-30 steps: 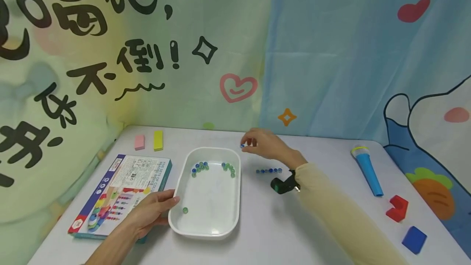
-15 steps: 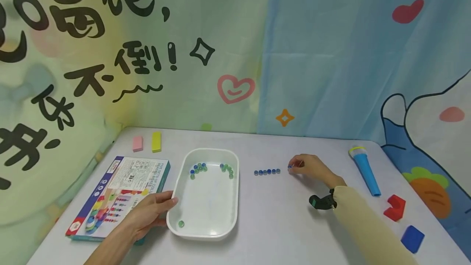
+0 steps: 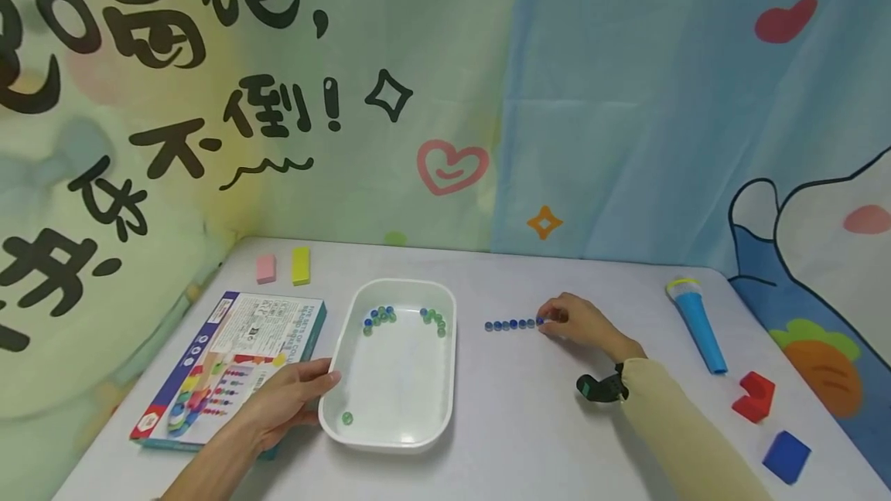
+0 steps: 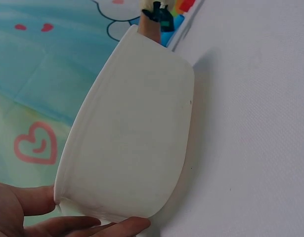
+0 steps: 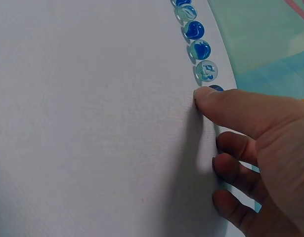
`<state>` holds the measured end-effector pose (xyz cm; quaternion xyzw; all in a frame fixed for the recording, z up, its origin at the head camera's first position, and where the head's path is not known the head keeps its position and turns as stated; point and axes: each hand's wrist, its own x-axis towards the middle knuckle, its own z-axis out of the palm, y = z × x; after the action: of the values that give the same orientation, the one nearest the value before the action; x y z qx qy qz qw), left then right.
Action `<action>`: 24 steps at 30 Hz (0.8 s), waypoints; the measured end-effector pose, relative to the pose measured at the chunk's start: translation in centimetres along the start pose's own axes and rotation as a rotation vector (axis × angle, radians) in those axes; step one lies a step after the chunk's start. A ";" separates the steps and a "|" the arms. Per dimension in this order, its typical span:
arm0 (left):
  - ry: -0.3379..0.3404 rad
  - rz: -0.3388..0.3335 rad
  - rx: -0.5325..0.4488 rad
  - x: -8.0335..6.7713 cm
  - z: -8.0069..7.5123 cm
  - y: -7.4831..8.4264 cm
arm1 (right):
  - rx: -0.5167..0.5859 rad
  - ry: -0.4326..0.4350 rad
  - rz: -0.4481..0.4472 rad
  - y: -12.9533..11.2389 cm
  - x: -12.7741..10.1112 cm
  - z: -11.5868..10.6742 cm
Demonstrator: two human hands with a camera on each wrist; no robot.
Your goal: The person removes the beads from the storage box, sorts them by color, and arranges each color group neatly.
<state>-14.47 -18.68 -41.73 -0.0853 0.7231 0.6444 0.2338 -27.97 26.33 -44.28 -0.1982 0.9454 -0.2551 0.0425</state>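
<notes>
A white plastic tray (image 3: 400, 385) is tilted, gripped at its left edge by my left hand (image 3: 288, 397), thumb on the rim and fingers beneath. Green and blue marbles (image 3: 381, 315) cluster in its upper corners, and one green marble (image 3: 347, 417) lies low on the left. From the left wrist view, the tray's underside (image 4: 127, 128) hides what is inside. On the table, my right hand (image 3: 585, 323) pinches a blue marble (image 5: 217, 88) at the right end of a straight row of glass marbles (image 3: 513, 324). Its thumb covers most of that marble in the right wrist view.
A printed box (image 3: 237, 362) lies left of the tray. Pink (image 3: 266, 269) and yellow blocks (image 3: 301, 266) sit behind it. At the right are a blue toy microphone (image 3: 698, 327), a red block (image 3: 754, 397) and a blue block (image 3: 786, 457). A printed curtain (image 3: 626, 99) hangs behind the table.
My right hand has come from behind the tray rightward and down to the row's right end, bringing a marble against it. The loose green marble has rolled lower in the tray. My left hand keeps its hold.
</notes>
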 end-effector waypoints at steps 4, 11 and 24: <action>0.001 -0.001 -0.001 0.0 0.0 0.0 | 0.007 -0.014 0.011 -0.2 0.0 -0.1; 0.045 -0.021 -0.002 0.0 0.2 0.0 | 0.011 -0.018 0.012 -0.3 -0.1 -0.1; 0.010 -0.007 -0.001 0.0 0.1 0.1 | 0.014 -0.111 0.040 -0.3 0.3 -1.5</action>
<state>-14.44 -18.53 -41.62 -0.0912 0.7236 0.6436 0.2323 -28.41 26.67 -42.86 -0.1927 0.9436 -0.2494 0.1013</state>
